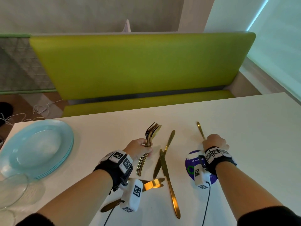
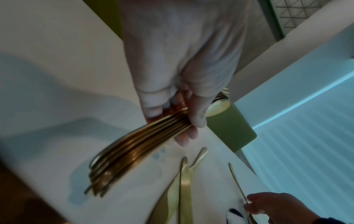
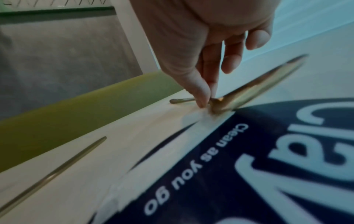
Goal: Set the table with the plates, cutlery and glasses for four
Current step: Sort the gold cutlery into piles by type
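My left hand [image 1: 141, 148] grips a bundle of gold forks and spoons [image 1: 147, 144] above the white table [image 1: 244, 128]; the same bundle [image 2: 134, 145] fans out below the fingers in the left wrist view. My right hand [image 1: 215, 142] pinches a single gold piece of cutlery [image 1: 200, 130] lying on the table, thumb and forefinger closed on its shaft [image 3: 229, 97]. Gold knives [image 1: 169, 175] lie crossed between the hands. A stack of pale blue plates [image 1: 37, 147] sits at the left.
A clear glass bowl [image 1: 13, 191] stands at the near left corner. A round dark blue sticker [image 1: 192, 163] lies under my right wrist. A green bench [image 1: 138, 62] runs behind the table's far edge. More gold cutlery [image 1: 153, 183] lies under my left wrist.
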Tool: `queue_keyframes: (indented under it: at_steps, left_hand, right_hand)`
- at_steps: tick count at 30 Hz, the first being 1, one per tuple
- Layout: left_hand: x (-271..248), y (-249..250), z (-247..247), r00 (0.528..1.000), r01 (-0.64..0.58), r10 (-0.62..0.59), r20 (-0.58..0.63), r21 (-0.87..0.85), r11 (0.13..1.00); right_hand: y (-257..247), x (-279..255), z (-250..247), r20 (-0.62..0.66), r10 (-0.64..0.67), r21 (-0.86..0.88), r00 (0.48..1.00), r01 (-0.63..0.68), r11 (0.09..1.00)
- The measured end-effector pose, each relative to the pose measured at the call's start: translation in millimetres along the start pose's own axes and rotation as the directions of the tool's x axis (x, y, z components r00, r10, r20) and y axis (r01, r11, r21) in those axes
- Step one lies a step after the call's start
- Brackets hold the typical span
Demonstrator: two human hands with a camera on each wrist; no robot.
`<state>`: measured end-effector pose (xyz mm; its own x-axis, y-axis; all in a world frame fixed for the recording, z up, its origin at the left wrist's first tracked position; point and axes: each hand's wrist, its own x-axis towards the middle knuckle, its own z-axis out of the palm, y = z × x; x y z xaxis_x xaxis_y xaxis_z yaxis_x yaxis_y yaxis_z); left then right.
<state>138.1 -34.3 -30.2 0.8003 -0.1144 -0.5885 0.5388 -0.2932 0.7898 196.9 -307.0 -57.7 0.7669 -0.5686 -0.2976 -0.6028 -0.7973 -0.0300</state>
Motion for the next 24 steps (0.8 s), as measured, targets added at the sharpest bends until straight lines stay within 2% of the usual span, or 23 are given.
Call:
queue_keyframes:
  at_steps: [4, 8, 10, 12, 16, 19, 21, 24]
  left_hand:
    - [-9, 1, 2, 1.000, 0.002, -0.002, 0.002, 0.006, 1.000]
    - [-20, 4, 2, 1.000, -0.011, 0.011, 0.003, 0.009, 1.000]
    - [-26, 5, 2, 1.000, -0.014, 0.014, -0.011, -0.003, 1.000]
    - [-32, 5, 0, 1.000, -0.017, 0.016, -0.023, -0.033, 0.999]
    - [-49, -3, -10, 0.998, -0.038, 0.035, -0.046, -0.053, 0.998]
    - [-69, -13, -23, 0.997, -0.051, 0.050, -0.067, -0.020, 0.998]
    - [-85, -24, -33, 0.998, -0.046, 0.045, -0.052, -0.008, 0.999]
    - [-112, -42, -48, 0.998, -0.058, 0.058, -0.010, 0.011, 0.998]
  right_hand:
    - [-2, -9, -6, 0.016, -0.035, -0.097, 0.999, 0.036, 0.995]
    - [-3, -26, -17, 0.015, -0.141, -0.200, 0.990, 0.141, 0.970]
    - [-4, -38, -23, -0.002, -0.237, -0.264, 0.971, 0.229, 0.937]
    - [-3, -53, -30, -0.018, -0.378, -0.328, 0.926, 0.351, 0.877]
    - [-2, -99, -43, -0.019, -0.656, -0.461, 0.754, 0.576, 0.675]
    - [-8, -147, -43, 0.033, -0.812, -0.533, 0.583, 0.697, 0.479]
    - [-17, -186, -38, 0.009, -0.897, -0.586, 0.441, 0.730, 0.353]
    - [-31, -239, -21, 0.012, -0.955, -0.626, 0.295, 0.747, 0.223]
